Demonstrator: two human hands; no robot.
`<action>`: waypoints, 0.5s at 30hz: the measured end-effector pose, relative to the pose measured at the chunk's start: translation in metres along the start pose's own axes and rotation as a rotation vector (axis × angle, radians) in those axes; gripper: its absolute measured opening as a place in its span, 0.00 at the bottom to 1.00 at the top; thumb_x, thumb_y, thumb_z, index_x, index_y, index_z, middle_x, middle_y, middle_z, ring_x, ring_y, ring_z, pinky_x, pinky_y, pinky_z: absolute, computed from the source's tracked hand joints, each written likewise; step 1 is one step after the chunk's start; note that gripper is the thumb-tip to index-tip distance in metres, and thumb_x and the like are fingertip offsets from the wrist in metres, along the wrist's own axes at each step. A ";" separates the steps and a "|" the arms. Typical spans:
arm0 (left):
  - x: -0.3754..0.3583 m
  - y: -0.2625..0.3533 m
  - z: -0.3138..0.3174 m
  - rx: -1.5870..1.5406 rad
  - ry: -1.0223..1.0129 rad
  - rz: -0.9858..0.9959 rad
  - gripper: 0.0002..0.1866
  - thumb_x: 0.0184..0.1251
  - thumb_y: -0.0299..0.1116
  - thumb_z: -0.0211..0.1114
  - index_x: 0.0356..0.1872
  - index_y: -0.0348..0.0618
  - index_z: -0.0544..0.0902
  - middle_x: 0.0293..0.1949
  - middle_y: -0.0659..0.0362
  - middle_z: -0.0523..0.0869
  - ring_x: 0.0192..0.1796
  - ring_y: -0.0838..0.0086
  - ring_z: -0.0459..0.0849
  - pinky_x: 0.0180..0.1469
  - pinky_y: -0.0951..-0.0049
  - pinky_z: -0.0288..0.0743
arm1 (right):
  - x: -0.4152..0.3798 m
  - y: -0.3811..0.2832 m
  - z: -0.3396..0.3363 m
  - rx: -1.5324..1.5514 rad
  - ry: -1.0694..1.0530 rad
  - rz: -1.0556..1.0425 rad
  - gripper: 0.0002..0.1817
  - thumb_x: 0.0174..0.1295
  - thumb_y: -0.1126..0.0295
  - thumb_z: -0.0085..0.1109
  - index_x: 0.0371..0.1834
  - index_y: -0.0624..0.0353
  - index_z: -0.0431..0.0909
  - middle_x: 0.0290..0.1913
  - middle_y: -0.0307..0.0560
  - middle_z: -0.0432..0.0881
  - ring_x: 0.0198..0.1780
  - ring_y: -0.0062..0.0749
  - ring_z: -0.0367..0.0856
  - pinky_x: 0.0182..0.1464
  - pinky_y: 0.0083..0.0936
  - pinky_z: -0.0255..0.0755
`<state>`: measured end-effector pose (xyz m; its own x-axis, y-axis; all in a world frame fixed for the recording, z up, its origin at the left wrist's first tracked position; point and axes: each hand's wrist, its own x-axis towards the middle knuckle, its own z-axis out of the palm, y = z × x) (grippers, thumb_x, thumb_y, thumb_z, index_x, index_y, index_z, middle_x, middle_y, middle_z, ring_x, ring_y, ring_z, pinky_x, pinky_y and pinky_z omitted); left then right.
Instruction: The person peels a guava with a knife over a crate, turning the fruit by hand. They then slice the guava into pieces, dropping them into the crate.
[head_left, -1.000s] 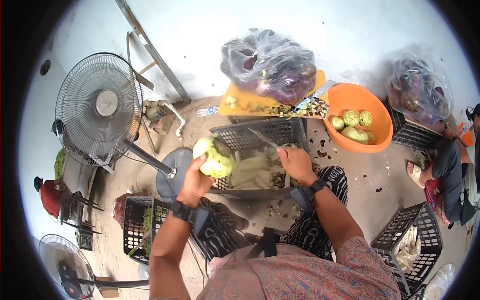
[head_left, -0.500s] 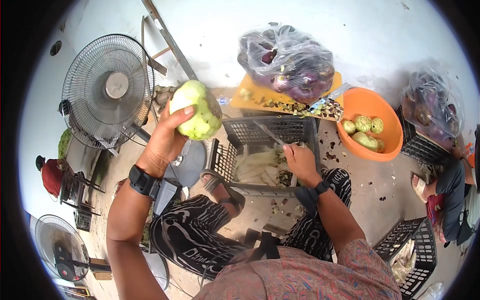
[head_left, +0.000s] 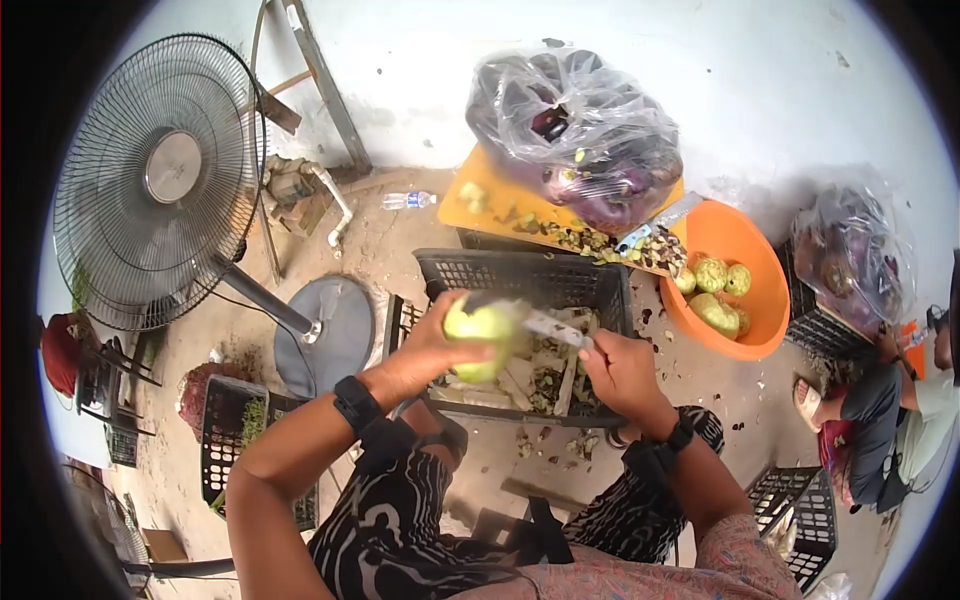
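Note:
My left hand (head_left: 425, 352) grips a round pale green vegetable (head_left: 472, 342) with a dark patch on its upper right, blurred by motion. In my right hand (head_left: 625, 378) is a knife (head_left: 553, 328), its blade pointing left, close to the vegetable's right side; whether it touches cannot be told. Both hands are over a black plastic crate (head_left: 520, 270) that holds pale peeled strips and dark peelings (head_left: 548, 385).
Behind the crate, a clear bag of purple vegetables (head_left: 610, 180) rests on a yellow board (head_left: 465, 205). An orange basin (head_left: 770, 300) with several green vegetables stands right. A fan (head_left: 173, 167) is left. Another person (head_left: 880, 400) sits far right.
My left hand has brought the vegetable down and right, over the crate. My right hand has moved slightly down and right, and the knife now lies beside the vegetable. The view has shifted.

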<state>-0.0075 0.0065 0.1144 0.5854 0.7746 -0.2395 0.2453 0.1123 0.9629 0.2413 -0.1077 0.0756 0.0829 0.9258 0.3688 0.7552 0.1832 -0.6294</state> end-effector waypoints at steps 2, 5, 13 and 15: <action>0.006 -0.019 -0.001 0.098 -0.043 0.097 0.44 0.48 0.35 0.78 0.65 0.40 0.62 0.55 0.58 0.77 0.59 0.72 0.74 0.63 0.72 0.67 | 0.021 -0.011 0.002 -0.022 -0.051 -0.120 0.18 0.60 0.56 0.61 0.23 0.58 0.74 0.22 0.53 0.76 0.26 0.53 0.76 0.27 0.42 0.69; -0.001 -0.022 0.008 0.031 -0.030 0.067 0.45 0.46 0.35 0.80 0.65 0.42 0.62 0.55 0.58 0.75 0.60 0.73 0.73 0.63 0.74 0.67 | 0.031 -0.014 0.014 -0.040 -0.120 -0.277 0.18 0.58 0.55 0.63 0.21 0.55 0.73 0.20 0.47 0.76 0.24 0.48 0.77 0.26 0.39 0.69; -0.003 -0.058 0.019 0.201 0.056 0.132 0.47 0.43 0.35 0.82 0.65 0.40 0.62 0.57 0.56 0.73 0.61 0.70 0.73 0.63 0.72 0.69 | 0.012 -0.008 0.029 -0.044 -0.130 -0.370 0.17 0.57 0.54 0.64 0.20 0.51 0.73 0.20 0.40 0.76 0.21 0.40 0.77 0.22 0.34 0.69; -0.006 -0.037 0.034 -0.074 0.045 -0.007 0.48 0.40 0.37 0.83 0.64 0.40 0.64 0.56 0.54 0.74 0.60 0.69 0.74 0.62 0.71 0.69 | 0.011 -0.008 0.029 -0.062 -0.111 -0.352 0.16 0.56 0.57 0.66 0.20 0.52 0.73 0.19 0.41 0.74 0.20 0.40 0.76 0.21 0.33 0.68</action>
<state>0.0063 -0.0232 0.0758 0.5483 0.8005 -0.2421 0.1902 0.1626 0.9682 0.2173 -0.0893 0.0655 -0.2575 0.8404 0.4769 0.7629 0.4797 -0.4335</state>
